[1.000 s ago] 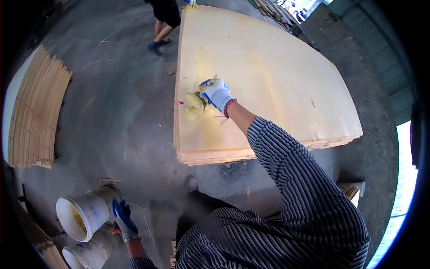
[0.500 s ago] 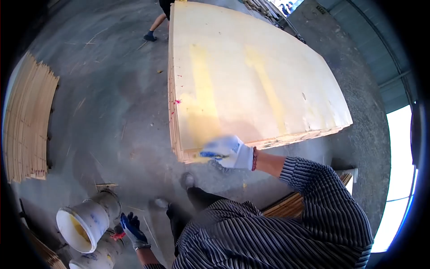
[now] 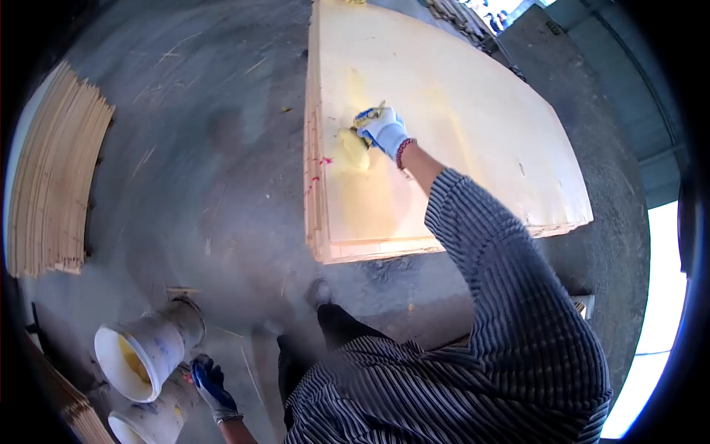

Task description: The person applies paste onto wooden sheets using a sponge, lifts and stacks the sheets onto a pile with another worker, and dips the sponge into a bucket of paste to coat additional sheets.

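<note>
My right hand (image 3: 383,132), in a white and blue work glove, is closed around a putty-smeared scraper (image 3: 362,136), most of which is hidden by the fingers. The scraper is at a thick patch of yellow putty (image 3: 353,150) on the pale top sheet of a plywood stack (image 3: 473,126). Faint yellow streaks run along the sheet near the hand. My left hand (image 3: 211,385), in a blue and grey glove, hangs low with loosely bent fingers and no visible object in it. Beside it lies a tipped white bucket (image 3: 159,351) with yellow putty inside.
Another white bucket (image 3: 159,418) lies just below the first. A stack of wooden sheets (image 3: 59,174) stands at the far left, and more boards (image 3: 74,411) are at the lower left. Wood splinters are scattered on the concrete floor (image 3: 214,148).
My right hand has moved from the near left corner of the stack forward onto the sheet, where a thick putty patch now shows. The other person's leg at the top has left view.
</note>
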`<act>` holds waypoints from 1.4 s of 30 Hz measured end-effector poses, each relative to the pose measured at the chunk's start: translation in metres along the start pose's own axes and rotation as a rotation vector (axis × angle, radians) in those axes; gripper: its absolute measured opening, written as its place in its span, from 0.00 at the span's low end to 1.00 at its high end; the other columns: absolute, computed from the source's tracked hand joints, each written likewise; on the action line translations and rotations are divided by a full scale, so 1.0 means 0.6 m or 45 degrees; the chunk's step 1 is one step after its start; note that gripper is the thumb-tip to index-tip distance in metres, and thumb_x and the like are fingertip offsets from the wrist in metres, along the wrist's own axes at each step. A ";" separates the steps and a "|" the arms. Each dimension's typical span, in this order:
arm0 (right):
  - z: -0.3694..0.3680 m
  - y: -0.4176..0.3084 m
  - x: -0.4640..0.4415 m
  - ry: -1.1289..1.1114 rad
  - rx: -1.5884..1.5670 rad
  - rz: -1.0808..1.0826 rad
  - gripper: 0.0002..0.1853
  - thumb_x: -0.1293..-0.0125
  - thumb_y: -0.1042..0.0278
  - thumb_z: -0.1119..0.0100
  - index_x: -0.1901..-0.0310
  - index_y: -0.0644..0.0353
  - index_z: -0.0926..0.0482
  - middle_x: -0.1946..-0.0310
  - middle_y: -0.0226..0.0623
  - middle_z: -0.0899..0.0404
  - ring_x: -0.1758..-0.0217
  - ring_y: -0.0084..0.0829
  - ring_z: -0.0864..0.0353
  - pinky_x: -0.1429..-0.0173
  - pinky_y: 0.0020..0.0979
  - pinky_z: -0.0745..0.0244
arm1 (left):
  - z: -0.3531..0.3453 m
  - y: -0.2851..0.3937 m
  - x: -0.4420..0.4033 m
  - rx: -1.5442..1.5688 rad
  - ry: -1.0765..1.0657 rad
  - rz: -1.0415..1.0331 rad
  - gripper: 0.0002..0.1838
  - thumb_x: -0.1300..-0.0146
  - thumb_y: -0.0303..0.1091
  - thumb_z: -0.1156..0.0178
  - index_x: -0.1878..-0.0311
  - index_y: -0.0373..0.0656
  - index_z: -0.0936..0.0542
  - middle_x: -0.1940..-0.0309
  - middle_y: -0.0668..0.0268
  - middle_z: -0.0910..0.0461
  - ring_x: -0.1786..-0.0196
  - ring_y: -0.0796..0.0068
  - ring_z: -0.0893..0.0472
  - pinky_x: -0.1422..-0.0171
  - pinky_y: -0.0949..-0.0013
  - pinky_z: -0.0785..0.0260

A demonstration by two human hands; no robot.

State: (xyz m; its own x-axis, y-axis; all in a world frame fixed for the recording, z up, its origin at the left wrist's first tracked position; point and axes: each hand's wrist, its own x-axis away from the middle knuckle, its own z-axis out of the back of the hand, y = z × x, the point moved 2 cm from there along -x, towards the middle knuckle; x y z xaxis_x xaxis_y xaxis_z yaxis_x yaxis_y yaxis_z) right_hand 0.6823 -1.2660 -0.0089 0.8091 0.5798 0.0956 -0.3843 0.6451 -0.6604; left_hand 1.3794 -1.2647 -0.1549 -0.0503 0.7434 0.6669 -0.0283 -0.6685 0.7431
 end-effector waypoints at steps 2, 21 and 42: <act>-0.004 -0.010 0.009 -0.085 0.291 0.270 0.11 0.44 0.60 0.34 0.60 0.50 0.12 0.65 0.39 0.13 0.63 0.34 0.13 0.55 0.32 0.19 | 0.022 -0.004 0.027 -0.043 -0.026 -0.001 0.30 0.29 0.53 0.49 0.29 0.50 0.35 0.47 0.63 0.23 0.54 0.72 0.25 0.47 0.68 0.35; -0.227 -0.258 0.554 -0.982 -1.408 -0.656 0.23 0.32 0.70 0.43 0.38 0.68 0.29 0.41 0.43 0.22 0.41 0.37 0.20 0.42 0.38 0.20 | 0.079 0.081 -0.080 0.020 -0.573 -0.068 0.24 0.25 0.37 0.50 0.32 0.35 0.34 0.48 0.63 0.21 0.50 0.74 0.21 0.45 0.71 0.29; -0.951 -0.613 0.829 -1.570 -0.282 0.831 0.31 0.46 0.67 0.29 0.39 0.63 0.25 0.49 0.47 0.18 0.48 0.37 0.17 0.41 0.33 0.24 | 0.361 0.029 -0.048 -0.130 -0.199 -0.097 0.22 0.28 0.36 0.48 0.35 0.35 0.30 0.54 0.56 0.18 0.52 0.69 0.19 0.45 0.68 0.29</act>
State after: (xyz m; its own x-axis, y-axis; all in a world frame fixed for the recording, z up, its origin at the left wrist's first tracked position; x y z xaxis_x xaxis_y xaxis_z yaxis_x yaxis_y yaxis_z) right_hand 1.4797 -1.4989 -0.1431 -0.4318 0.8705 0.2363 -0.3633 0.0719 -0.9289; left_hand 1.5967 -1.2938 -0.1491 0.1112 0.7805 0.6152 -0.1279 -0.6026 0.7877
